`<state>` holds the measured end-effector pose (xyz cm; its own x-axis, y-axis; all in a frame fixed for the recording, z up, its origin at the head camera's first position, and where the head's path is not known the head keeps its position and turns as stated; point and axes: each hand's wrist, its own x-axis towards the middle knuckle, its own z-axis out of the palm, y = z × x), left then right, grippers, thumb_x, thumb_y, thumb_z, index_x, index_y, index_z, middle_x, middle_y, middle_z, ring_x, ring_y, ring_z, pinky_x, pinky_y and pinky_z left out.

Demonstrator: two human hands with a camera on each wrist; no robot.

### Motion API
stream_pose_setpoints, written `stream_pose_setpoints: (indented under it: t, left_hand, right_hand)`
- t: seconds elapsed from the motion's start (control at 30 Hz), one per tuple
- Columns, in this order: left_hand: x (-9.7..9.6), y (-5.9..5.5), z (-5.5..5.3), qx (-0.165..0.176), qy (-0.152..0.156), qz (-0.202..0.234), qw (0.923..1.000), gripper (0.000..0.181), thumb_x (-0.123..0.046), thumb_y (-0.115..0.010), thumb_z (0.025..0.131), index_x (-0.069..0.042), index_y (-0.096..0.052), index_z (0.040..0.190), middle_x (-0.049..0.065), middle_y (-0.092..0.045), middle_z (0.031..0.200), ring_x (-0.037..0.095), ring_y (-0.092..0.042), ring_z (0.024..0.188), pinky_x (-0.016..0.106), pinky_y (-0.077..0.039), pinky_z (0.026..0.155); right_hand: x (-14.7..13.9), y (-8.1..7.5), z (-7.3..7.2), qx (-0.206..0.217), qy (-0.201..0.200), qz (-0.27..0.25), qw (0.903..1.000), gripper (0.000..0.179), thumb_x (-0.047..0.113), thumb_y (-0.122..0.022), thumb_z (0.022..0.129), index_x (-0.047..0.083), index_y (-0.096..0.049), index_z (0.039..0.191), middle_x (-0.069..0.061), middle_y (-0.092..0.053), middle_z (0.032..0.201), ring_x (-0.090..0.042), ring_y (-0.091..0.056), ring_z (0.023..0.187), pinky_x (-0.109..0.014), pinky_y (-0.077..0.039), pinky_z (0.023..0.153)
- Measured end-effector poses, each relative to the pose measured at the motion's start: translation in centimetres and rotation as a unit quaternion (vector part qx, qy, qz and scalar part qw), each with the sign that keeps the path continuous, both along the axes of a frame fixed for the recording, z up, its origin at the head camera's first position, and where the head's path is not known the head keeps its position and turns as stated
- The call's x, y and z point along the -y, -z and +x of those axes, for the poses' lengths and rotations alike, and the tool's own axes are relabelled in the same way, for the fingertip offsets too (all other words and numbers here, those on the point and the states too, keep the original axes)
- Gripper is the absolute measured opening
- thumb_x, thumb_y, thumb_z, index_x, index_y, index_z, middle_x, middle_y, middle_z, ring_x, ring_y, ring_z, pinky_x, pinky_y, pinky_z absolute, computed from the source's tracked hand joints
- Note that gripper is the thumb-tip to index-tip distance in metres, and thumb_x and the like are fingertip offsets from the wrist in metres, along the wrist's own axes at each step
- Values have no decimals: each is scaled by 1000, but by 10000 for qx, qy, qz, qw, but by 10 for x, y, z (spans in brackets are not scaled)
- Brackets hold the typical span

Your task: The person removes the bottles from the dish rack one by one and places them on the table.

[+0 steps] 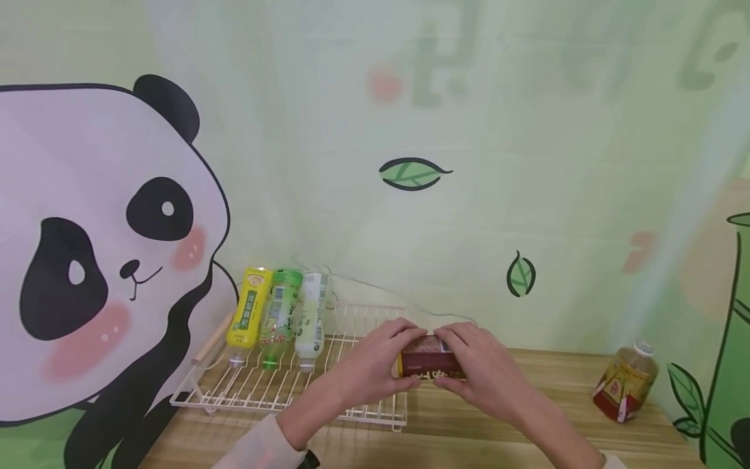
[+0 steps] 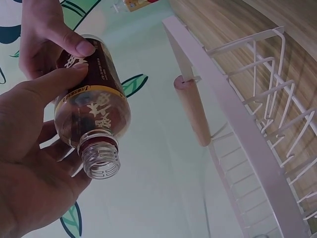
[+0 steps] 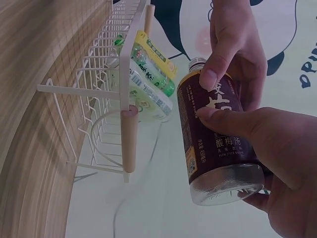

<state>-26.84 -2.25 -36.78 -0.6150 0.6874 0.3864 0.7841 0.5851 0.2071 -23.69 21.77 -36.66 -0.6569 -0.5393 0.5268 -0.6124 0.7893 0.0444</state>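
Observation:
Both hands hold a clear plastic drink bottle point(image 1: 430, 361) with a dark maroon label, lying sideways above the right end of a white wire rack point(image 1: 403, 407). Its mouth has no cap on it in the left wrist view, where the bottle point(image 2: 111, 106) looks see-through. My left hand point(image 1: 389, 358) grips the neck half, thumb across the label. Around the base half are the fingers of my right hand point(image 1: 486, 365), its thumb pressed on the label of the bottle point(image 3: 218, 144) in the right wrist view.
A yellow bottle point(image 1: 250, 309), a green bottle point(image 1: 282, 312) and a white-labelled bottle point(image 1: 312, 312) lean neck-down in the rack's left part. The rack has a wooden handle point(image 3: 129, 144). At the table's right stands an amber bottle point(image 1: 625, 381). Behind hangs a panda-print cloth point(image 1: 351, 215).

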Motion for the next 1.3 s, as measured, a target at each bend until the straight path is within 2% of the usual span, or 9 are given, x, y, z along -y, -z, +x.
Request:
stream_pose_setpoints:
  t: [0.3,0.63,0.83,1.13,1.3]
  left_hand:
    - [-2,3,-2,62,17,1,10000,75,-34,-87,90,-11,-53,154,-1,-57,144,16,-54,128,33,-51,108]
    - [-6,8,-3,-65,-40,-88,9999,74,-37,-86,91,-10,-55,152,-2,-58,145,16,-55,129,33,-50,109]
    - [-6,9,-3,-45,-5,-91,9999,73,-36,-86,91,-10,-55,152,-1,-58,144,17,-55,129,33,-51,108]
    - [7,7,-5,443,98,160,9988,82,-55,-82,90,-17,-51,156,0,-54,147,18,-53,131,38,-54,106]
    - [23,-3,-12,658,-108,386,9970,97,-63,-84,82,-19,-46,160,1,-49,153,22,-48,140,44,-50,112]
  right_hand:
    - [0,0,0,-117,-26,110,9999,70,39,-97,77,7,-66,131,-3,-67,128,-23,-62,118,-45,-58,96]
    - [-1,5,-1,-254,89,275,9993,73,42,-97,76,7,-66,131,-3,-68,126,-23,-61,118,-46,-56,91]
    - [-3,6,-1,-174,-29,216,9996,72,38,-97,76,5,-66,132,-4,-68,125,-23,-61,116,-47,-57,94]
    - [-16,5,1,-195,-5,149,9997,73,36,-98,75,5,-66,132,-4,-68,127,-24,-63,117,-48,-57,97]
    - [-33,1,-1,-389,124,53,9992,76,32,-100,72,3,-66,133,-6,-67,127,-25,-64,115,-46,-59,94]
